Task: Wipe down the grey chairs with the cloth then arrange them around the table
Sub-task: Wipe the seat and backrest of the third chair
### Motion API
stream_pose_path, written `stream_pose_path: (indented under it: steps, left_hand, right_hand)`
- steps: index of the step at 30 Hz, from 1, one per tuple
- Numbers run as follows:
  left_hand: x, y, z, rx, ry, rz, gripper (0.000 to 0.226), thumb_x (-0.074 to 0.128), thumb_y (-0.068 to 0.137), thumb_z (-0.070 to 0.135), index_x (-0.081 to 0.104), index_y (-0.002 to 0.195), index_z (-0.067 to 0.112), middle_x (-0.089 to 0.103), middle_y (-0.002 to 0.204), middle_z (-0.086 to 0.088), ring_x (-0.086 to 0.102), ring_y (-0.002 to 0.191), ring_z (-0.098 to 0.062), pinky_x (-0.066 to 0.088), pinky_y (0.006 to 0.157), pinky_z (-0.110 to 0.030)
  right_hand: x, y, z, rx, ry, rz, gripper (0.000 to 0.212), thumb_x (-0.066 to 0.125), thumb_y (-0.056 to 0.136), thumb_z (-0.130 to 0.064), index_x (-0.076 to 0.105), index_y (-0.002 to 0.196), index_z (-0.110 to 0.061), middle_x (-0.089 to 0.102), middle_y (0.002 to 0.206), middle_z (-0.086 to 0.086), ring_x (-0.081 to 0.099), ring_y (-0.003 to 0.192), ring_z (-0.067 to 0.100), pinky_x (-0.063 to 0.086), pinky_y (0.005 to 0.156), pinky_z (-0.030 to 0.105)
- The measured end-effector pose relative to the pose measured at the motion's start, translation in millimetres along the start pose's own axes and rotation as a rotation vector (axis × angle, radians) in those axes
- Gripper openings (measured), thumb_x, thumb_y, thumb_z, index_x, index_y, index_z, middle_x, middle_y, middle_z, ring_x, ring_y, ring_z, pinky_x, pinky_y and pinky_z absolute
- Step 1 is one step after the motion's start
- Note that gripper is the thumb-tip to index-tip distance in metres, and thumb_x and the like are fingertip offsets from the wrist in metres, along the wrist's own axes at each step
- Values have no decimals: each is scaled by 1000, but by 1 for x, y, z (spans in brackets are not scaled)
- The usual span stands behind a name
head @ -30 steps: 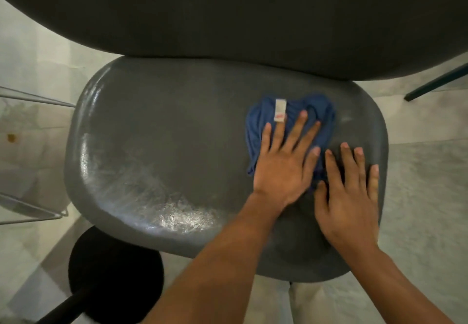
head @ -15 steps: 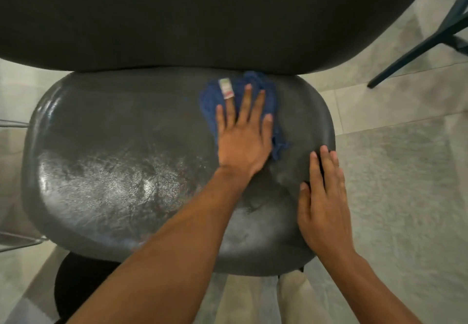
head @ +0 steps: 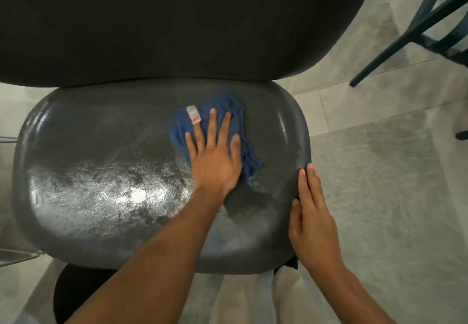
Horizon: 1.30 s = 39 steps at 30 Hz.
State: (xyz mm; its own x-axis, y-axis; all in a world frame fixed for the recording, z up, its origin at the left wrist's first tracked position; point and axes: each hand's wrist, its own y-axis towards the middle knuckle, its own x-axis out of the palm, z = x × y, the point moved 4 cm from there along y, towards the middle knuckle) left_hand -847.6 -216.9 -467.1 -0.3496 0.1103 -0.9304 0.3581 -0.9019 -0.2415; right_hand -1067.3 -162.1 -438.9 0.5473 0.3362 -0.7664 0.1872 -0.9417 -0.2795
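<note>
1. Head view, far left: thin metal rods (head: 10, 256) poke in at the frame edge, can't tell what they belong to. Pale tiled floor (head: 367, 184) all round.
2. Grey chair (head: 101, 146) fills the middle, seen from above; dark backrest across the top, seat below it. Seat's left and centre shine with a wet-looking, streaky sheen, so I'd judge that part wiped already.
3. Dark round shape (head: 76, 293) under the seat's near-left edge, maybe a stool or base, unclear.
4. Left hand (head: 215, 156) lies flat on the seat right of centre, fingers straight and spread wide, pressing down on the blue cloth (head: 228, 121). Nothing gripped, just palm pressure.
5. Cloth is bunched on the seat under that hand, up towards the backrest, white tag showing by the index finger.
6. Right hand (head: 314, 222) rests on the seat's right rim, fingers straight and together, holding nothing; looks like it's steadying the chair.
7. Far right: dark legs of another chair (head: 415, 27) stand on the floor, well apart from this one.
8. Progress, my read: mid-wipe on one seat. Right part of the seat and the backrest look less sheeny, probably left to do. No table in view; other chairs and the arranging appear not yet begun.
</note>
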Motion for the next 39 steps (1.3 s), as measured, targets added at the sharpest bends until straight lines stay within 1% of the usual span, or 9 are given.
stream_pose_path:
  steps: [5,10,13,17,21,24,26,32,39]
  left_hand:
    - [15,-4,75,284,15,9,57,22,108,47,22,163,29,10,172,2,2,159,-28,6,127,-56]
    - [13,-67,7,675,138,-112,54,33,108,46,30,160,34,17,170,5,14,158,-29,16,126,-55]
    - [7,-43,-12,362,102,-70,53,25,108,50,30,159,37,15,170,8,17,157,-28,11,127,-52]
    - [14,-2,48,63,-14,-2,57,18,108,51,19,162,35,7,172,8,-3,159,-24,-4,127,-52]
    - [21,-31,73,249,-17,-38,57,23,108,50,19,162,33,6,172,4,0,159,-26,3,127,-57]
    - [10,-63,61,441,-139,-86,57,31,107,46,24,161,30,10,172,3,-1,159,-26,9,126,-58]
    - [0,-79,34,349,-225,0,55,36,105,41,37,156,23,22,169,-1,6,159,-28,13,126,-56]
    - [-8,-122,-88,-321,-154,127,54,27,107,49,39,156,28,19,170,2,0,159,-20,6,127,-54]
    - [17,-139,-117,-374,26,39,57,14,108,52,11,162,36,-1,172,4,-15,158,-22,-6,127,-54]
  right_hand:
    - [1,-1,5,7,77,-13,63,47,103,-8,23,160,-14,9,170,-9,8,155,5,29,116,25]
    - [-9,-4,2,8,119,3,66,54,100,-7,28,160,-15,13,169,-10,19,153,6,30,112,16]
    - [-14,-6,2,12,138,2,65,60,97,-6,35,157,-14,23,166,-7,26,151,9,21,112,4]
    - [-31,7,3,76,179,43,48,62,96,-3,57,143,-11,49,153,-1,46,138,10,21,108,-2]
    - [-51,31,-13,53,218,185,38,56,98,-5,63,135,-9,62,135,6,58,125,19,32,106,6]
    - [-49,48,-49,-106,163,177,39,48,96,-17,64,132,-11,62,135,8,53,130,23,41,113,33]
    - [-31,56,-75,-245,35,76,42,44,95,-24,66,129,-12,63,134,9,49,137,27,38,116,47]
    - [31,70,-81,-463,-651,-222,59,36,103,-42,36,156,-15,23,167,12,2,156,38,-2,122,65]
    - [20,122,-69,-485,-744,-159,71,16,103,-58,22,161,-19,11,170,11,3,156,36,4,124,59]
